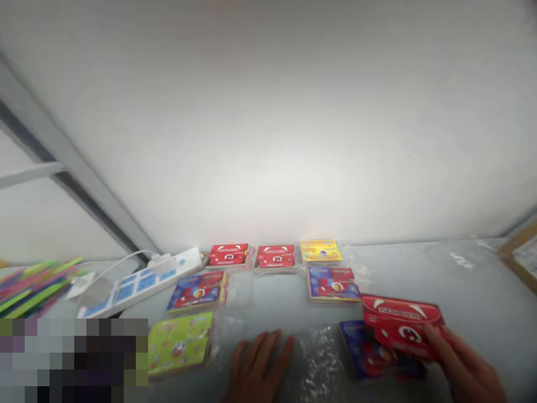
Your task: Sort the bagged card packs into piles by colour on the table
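Right grip (pixel 470 364) is grasping a red card (pixel 400 322) by its near right corner; I see that card over a dark blue pack (pixel 373 361) at the near right of the table (pixel 274 302), though I cannot tell whether they touch; left grip (pixel 260 361) is released, fingers extended, with crinkled clear plastic (pixel 321 355) just to its right; left of that hand I have a green pack (pixel 178 342), and a blue-and-red pack (pixel 196 292) beyond it; along the far side sit two red packs (pixel 276 257) and, right of them, a yellow pack (pixel 321 251); a white power strip (pixel 145 284) lies at the far left.
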Tool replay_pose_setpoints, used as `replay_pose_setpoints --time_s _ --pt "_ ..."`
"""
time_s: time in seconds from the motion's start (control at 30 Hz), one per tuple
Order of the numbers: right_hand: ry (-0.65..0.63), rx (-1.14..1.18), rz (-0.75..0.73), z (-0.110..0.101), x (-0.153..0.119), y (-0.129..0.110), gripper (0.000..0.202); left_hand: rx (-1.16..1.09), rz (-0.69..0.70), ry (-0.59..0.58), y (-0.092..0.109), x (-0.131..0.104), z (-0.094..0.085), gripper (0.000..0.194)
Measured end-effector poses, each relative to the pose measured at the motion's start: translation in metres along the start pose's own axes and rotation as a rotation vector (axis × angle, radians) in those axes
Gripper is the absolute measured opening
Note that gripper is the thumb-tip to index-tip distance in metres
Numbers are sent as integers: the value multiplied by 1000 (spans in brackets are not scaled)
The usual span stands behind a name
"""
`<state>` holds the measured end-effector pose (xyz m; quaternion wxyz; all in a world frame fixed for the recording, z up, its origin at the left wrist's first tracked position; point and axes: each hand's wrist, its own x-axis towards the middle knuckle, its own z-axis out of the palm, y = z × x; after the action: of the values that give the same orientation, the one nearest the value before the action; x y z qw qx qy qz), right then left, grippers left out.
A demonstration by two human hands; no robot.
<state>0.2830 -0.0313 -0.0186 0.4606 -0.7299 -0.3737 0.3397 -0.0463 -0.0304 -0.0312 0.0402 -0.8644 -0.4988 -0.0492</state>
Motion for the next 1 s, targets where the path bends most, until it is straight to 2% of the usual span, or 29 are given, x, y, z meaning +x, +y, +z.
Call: replay_pose_setpoints --time_s 0.1,0.17,0.27,0.37,0.47,0.53,0.7,0.83,1.0 --pt "-155 102 -74 9 -6 -26 43 -124 67 -53 -5 1 -3 85" --pt "-261 82 -55 20 -8 -41 44 -207 83 -93 -7 3 -9 87" --pt "-365 -83 -72 35 -6 -58 43 -306 29 -156 -4 6 -21 72" --pt "-452 -311 -153 45 0 -65 45 -362 -35 -156 -1 8 -28 52" --pt "-501 -407 -226 52 1 -64 49 -380 -89 -110 0 10 -27 46" --pt "-545 -392 -205 57 -1 -60 50 -408 -115 -61 0 11 -26 45" --pt "-682 -159 -86 67 -9 -50 45 -470 -195 -18 5 17 -31 15" --pt "-736 28 -2 70 -8 -46 50 -572 -237 14 6 19 -41 20" --pt "-732 50 29 72 -4 -35 61 -678 -279 99 5 18 -52 19"
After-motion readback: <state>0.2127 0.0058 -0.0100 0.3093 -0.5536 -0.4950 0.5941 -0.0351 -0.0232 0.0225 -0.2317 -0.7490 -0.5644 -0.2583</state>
